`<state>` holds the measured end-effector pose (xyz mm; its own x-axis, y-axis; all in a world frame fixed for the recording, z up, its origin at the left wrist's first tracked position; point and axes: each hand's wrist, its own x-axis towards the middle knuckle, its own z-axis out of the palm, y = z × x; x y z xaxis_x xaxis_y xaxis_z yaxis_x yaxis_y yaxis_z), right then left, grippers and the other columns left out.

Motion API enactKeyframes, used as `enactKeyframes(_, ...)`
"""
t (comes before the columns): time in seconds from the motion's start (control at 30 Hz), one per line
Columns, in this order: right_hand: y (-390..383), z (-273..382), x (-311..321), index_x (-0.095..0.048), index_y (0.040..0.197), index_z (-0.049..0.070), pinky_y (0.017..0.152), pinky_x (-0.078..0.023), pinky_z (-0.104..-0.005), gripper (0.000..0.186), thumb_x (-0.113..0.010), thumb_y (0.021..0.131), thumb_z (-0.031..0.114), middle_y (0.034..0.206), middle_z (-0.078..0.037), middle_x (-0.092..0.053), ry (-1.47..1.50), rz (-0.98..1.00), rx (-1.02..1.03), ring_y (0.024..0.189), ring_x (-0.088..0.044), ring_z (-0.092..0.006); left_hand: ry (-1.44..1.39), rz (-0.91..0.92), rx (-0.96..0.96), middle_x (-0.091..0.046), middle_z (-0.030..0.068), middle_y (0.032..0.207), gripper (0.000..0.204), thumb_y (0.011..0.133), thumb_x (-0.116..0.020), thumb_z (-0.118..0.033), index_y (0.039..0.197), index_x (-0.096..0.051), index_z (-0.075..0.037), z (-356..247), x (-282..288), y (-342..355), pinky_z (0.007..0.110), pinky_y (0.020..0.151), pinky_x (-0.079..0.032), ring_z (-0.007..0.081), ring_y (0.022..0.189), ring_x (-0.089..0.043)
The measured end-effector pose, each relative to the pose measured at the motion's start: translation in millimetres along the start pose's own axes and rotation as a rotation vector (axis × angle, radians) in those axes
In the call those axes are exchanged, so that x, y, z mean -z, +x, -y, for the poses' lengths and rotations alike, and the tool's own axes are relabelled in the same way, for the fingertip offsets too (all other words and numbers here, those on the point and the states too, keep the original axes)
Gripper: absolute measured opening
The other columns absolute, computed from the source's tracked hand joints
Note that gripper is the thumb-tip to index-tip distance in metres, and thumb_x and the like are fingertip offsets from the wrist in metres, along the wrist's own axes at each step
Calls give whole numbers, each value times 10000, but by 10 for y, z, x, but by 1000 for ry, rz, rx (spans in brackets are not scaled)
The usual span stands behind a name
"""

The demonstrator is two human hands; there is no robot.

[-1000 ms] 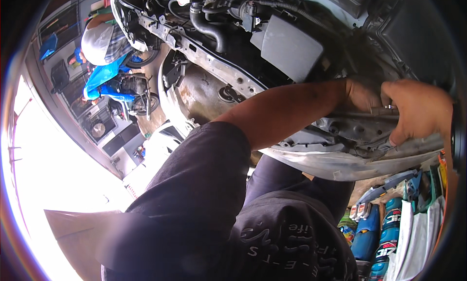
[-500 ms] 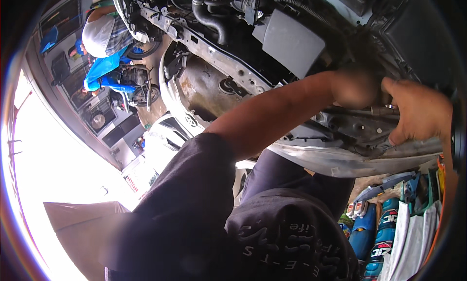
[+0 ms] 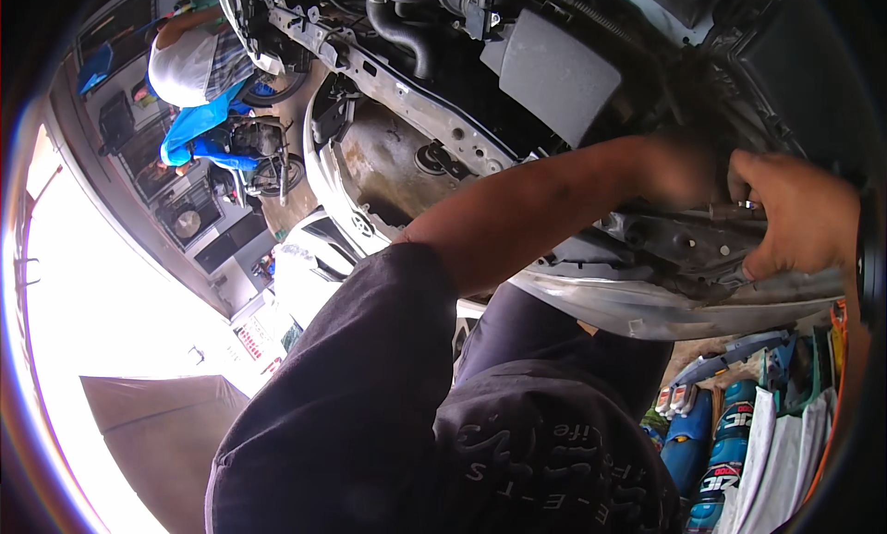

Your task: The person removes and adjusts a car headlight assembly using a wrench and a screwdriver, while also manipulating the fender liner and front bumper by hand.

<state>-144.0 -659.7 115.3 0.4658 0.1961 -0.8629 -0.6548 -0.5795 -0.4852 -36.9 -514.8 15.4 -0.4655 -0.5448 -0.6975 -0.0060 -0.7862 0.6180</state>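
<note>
My left hand (image 3: 682, 172) reaches across the front of an open car engine bay. It is blurred, so its fingers cannot be made out. Just right of it, my right hand (image 3: 802, 218) curls round the end of a socket tool (image 3: 730, 212), a dull metal cylinder with a bit of chrome at the palm side. Thumb and forefinger arch on either side of the tool; the other fingers are hidden. Both hands are above the bare metal front panel (image 3: 647, 238), close to the pale bumper (image 3: 637, 314).
A grey box cover (image 3: 564, 77) and a black hose (image 3: 407, 44) fill the engine bay. Blue bottles (image 3: 725, 442) and pale panels (image 3: 785, 451) stand below the bumper on the right. Far left, another person in a white shirt (image 3: 189, 72) bends near a motorcycle (image 3: 263, 151).
My right hand and the socket tool have shifted very slightly. My left forearm stays across the car front, its sleeve a little to the right. The other person has moved slightly left.
</note>
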Motion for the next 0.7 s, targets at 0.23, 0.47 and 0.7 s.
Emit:
enactKeyframes(0.23,60,-109,-64,-548,1122,-16,813,-526,-427,722,-951,557,184,1053,-220,-630,10,-34,33,965,-656,-340,243,10,19,-681,118,1251,367,941,-650,-136,1301,-671,-62,48,51,79,392,917,-520,221,1120,-618)
enactKeyframes(0.47,-6,16,10,-582,1133,-19,883,-541,-414,669,-928,606,206,1111,-218,-661,-9,-3,12,1048,-671,-348,219,71,56,-687,129,1204,389,963,-666,-290,1280,-676,-64,-51,79,25,384,890,-517,202,1070,-613)
enactKeyframes(0.7,0,12,4,-582,1126,-26,886,-542,-411,662,-930,608,192,1116,-224,-665,-12,-2,14,1046,-673,-353,95,31,-41,-675,105,1240,348,971,-645,-202,1291,-673,-71,-50,7,-10,377,937,-515,197,1112,-613)
